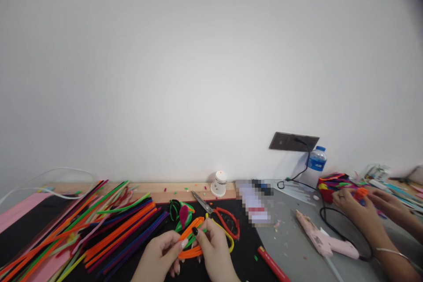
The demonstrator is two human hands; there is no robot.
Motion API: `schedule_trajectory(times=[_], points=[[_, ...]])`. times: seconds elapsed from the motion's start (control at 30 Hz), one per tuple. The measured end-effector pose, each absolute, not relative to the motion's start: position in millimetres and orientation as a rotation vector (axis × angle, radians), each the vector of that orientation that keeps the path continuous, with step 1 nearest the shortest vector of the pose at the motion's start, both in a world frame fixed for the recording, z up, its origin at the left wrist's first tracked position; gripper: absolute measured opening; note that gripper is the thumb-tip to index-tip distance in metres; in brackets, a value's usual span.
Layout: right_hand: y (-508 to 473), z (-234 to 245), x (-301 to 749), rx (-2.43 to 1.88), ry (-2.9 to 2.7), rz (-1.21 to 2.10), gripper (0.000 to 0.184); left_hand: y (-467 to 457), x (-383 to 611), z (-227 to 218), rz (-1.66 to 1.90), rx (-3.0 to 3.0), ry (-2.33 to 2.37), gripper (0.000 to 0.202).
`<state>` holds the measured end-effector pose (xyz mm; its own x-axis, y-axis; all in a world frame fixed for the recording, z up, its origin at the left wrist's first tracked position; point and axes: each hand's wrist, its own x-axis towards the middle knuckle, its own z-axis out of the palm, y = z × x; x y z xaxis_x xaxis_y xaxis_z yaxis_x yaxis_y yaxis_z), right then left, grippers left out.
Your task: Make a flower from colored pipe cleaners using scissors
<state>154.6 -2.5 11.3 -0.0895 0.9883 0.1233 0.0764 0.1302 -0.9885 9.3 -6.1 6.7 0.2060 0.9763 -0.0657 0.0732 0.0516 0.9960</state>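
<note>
Our left hand (161,255) and right hand (214,253) sat at the bottom centre of the frame, with the wrists cut off by the lower edge. Both were curled, their fingertips pinched on a fuzzy orange pipe-cleaner loop (191,241) held between them over the black mat (244,260). Our fingers hid part of its bend.

Just above lay a green looped piece (180,212) with a pink petal shape, and beside it steel scissors (218,215) with red handles. Toward the lower left, a loose spread of straight pipe cleaners (109,229) in orange, green and purple ran off the frame's edge.

A small white cup (219,183) stood on the wooden strip; we could not see its contents. A pixelated box (254,202) was unreadable.

At the right, a pink glue gun (322,240) lay on the grey surface. Beyond it were a co-worker's hands (352,205), fingers closed on something orange and too small to identify. A clear bottle (316,161) with a blue cap stood by the wall.
</note>
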Motion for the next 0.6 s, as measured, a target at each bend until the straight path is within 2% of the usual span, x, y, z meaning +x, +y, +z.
schedule_trajectory(times=[0.37,0.6], points=[[-3,16,154,-1.143,-1.349,1.143,0.024,-5,8,2,0.858,1.379,1.063,0.037],[6,23,163,-1.077,-1.242,1.308,0.020,-6,8,4,0.875,1.365,1.079,0.036]])
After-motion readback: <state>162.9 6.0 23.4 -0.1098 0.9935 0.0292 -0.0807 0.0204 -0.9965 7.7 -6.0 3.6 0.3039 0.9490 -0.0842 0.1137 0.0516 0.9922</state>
